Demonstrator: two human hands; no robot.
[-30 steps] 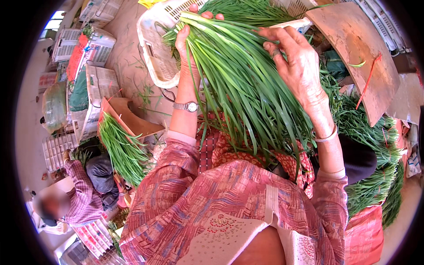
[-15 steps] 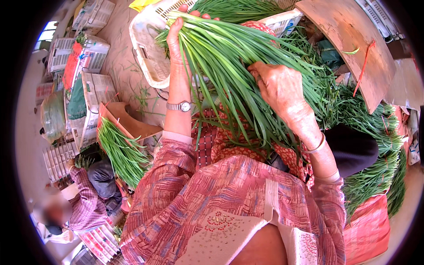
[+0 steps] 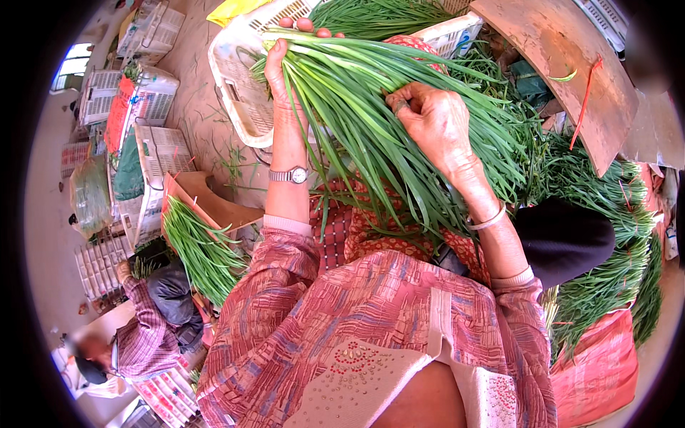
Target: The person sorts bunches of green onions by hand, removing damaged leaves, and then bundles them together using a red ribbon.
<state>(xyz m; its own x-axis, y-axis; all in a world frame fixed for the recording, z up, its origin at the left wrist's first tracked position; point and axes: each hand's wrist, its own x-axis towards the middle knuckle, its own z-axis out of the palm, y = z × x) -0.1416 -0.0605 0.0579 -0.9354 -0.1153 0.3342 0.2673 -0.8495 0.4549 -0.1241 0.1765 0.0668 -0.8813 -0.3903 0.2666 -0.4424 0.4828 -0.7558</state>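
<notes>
A large fanned bunch of garlic chives (image 3: 357,107) lies across my lap, pale stem ends at upper left and green leaves spreading right. My left hand (image 3: 280,78), with a watch at the wrist, is closed round the stem ends, thumb on the near side and fingertips showing beyond. Over the middle of the bunch, my right hand (image 3: 437,128) is curled in a pinch on the leaves; its fingertips are partly hidden. A bangle (image 3: 489,218) circles the right wrist.
Beyond my left hand stands a white plastic crate (image 3: 241,93). A brown board (image 3: 571,64) leans at upper right above loose chives. Tied bunches (image 3: 606,278) rest on a red sack (image 3: 599,371) at right. At left are stacked crates (image 3: 160,153) and a seated person (image 3: 146,328).
My right hand has moved a little left and up along the leaves, toward the stems. My left hand keeps its hold on the bunch, and its thumb sits slightly lower.
</notes>
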